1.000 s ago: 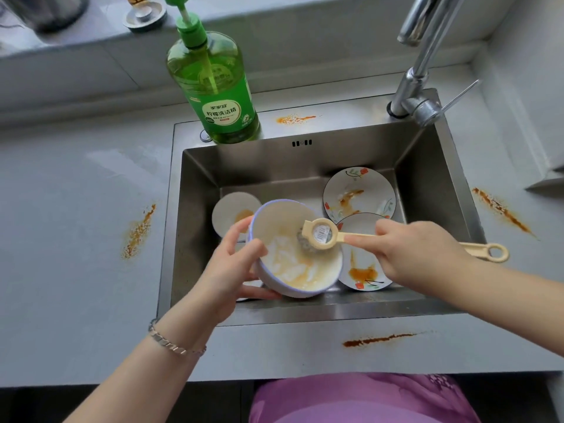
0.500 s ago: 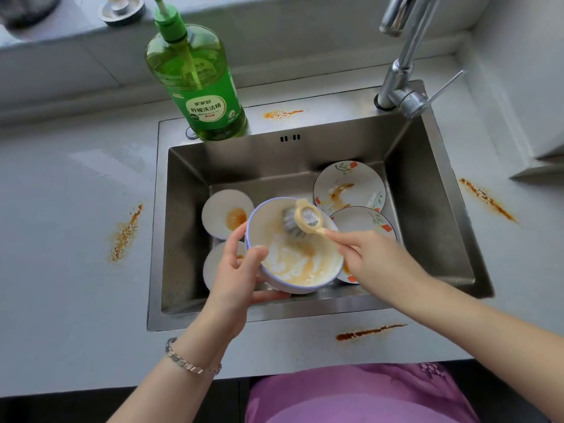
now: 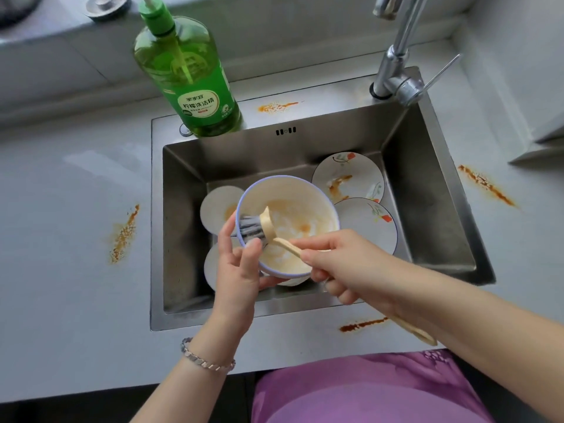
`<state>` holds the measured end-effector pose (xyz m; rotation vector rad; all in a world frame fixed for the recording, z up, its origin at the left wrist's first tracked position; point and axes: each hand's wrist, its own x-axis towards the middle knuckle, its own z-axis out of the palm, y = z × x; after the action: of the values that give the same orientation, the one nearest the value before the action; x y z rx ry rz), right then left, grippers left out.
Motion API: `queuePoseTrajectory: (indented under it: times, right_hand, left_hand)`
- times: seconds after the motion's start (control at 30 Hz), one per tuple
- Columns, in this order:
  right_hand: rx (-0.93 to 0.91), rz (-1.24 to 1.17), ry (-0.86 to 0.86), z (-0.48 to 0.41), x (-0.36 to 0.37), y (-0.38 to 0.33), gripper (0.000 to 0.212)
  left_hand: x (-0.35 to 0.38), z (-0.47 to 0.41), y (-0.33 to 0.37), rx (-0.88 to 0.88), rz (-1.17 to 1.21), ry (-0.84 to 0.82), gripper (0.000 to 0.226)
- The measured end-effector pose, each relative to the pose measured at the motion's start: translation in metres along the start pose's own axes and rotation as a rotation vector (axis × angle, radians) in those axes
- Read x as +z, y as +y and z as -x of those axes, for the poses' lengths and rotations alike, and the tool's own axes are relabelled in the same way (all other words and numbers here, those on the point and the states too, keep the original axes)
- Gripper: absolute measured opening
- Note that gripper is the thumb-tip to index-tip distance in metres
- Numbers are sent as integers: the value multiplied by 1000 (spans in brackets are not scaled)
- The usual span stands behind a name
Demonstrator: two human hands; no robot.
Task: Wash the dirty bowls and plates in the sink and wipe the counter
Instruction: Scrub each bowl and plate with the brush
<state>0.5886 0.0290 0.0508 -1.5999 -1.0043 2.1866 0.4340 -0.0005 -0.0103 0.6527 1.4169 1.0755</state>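
Note:
Over the steel sink (image 3: 433, 190), my left hand (image 3: 236, 270) grips a blue-rimmed bowl (image 3: 293, 203) by its near-left rim, tilted toward me. Its inside is smeared with foam and orange sauce. My right hand (image 3: 338, 264) holds the cream handle of a dish brush (image 3: 259, 227), whose steel-wool head presses on the bowl's left inner wall. Two flowered plates lie in the sink to the right, one stained (image 3: 348, 178) and one nearer (image 3: 369, 224). Two small dishes, one at the back (image 3: 218, 206) and one in front (image 3: 210, 267), sit partly hidden behind the bowl and my left hand.
A green dish-soap bottle (image 3: 195, 87) stands on the sink's back-left rim; the faucet (image 3: 396, 68) rises at the back right. Orange sauce streaks mark the grey counter at the left (image 3: 125, 233), the right (image 3: 485, 184), the front edge (image 3: 363, 324) and behind the sink (image 3: 276, 106).
The brush head has swept from the bowl's right side across to its left inner wall, and my right hand has moved down and toward me. The bowl stays in my left hand.

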Motion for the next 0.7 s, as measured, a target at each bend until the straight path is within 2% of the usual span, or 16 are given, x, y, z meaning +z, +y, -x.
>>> queuePoseTrajectory:
  times: [0.13, 0.23, 0.3, 0.43, 0.53, 0.6, 0.7]
  right_hand:
    - [76, -226, 119, -9, -9, -5, 31]
    - [73, -327, 126, -9, -1, -3, 31]
    - [58, -276, 77, -8, 3, 0, 32]
    - [5, 25, -17, 0, -4, 7, 32]
    - [19, 151, -78, 8, -14, 10, 34]
    - [38, 159, -74, 6, -17, 8, 34]
    - [46, 14, -17, -5, -18, 0, 31]
  left_hand:
    - [5, 9, -11, -30, -1, -10, 62]
    - [7, 6, -10, -27, -20, -2, 67]
    - [8, 2, -8, -9, -14, -7, 67]
    - [1, -7, 0, 58, -6, 12, 46]
    - [-5, -8, 0, 57, -11, 18, 45]
    - [-5, -5, -4, 37, -23, -7, 51]
    - [-1, 0, -10, 11, -72, -42, 55]
